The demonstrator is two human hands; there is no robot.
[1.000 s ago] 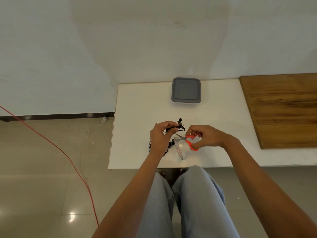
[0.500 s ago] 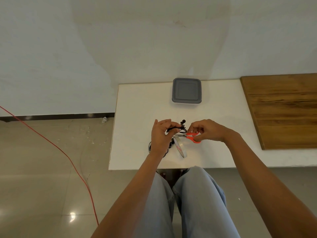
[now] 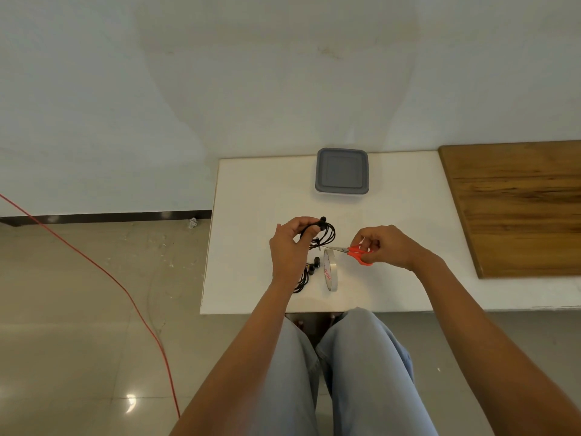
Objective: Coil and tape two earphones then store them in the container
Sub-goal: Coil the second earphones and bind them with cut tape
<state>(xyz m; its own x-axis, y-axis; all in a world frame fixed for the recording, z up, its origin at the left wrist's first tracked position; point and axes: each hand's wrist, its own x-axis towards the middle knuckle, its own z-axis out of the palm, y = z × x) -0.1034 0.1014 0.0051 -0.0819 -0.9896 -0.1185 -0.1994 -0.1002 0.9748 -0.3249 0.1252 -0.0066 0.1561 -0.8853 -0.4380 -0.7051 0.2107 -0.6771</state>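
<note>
Both bare forearms are extended forward from the lower edge of the view, converging above the knees. The left hand (image 3: pixel 289 247) is raised with fingers curled and thumb pinched against fingertips, closed around a coiled earphone (image 3: pixel 325 236). The right hand (image 3: pixel 382 245) is held level beside it, apart, fingers bent through the handles of the scissors (image 3: pixel 356 253).

The table (image 3: pixel 251 190) looks smooth, matt white beside a grained wooden board (image 3: pixel 515 209). The scissors (image 3: pixel 352 250) pair shiny metal blades with orange plastic handles; the floor tiles (image 3: pixel 78 341) are glossy.
</note>
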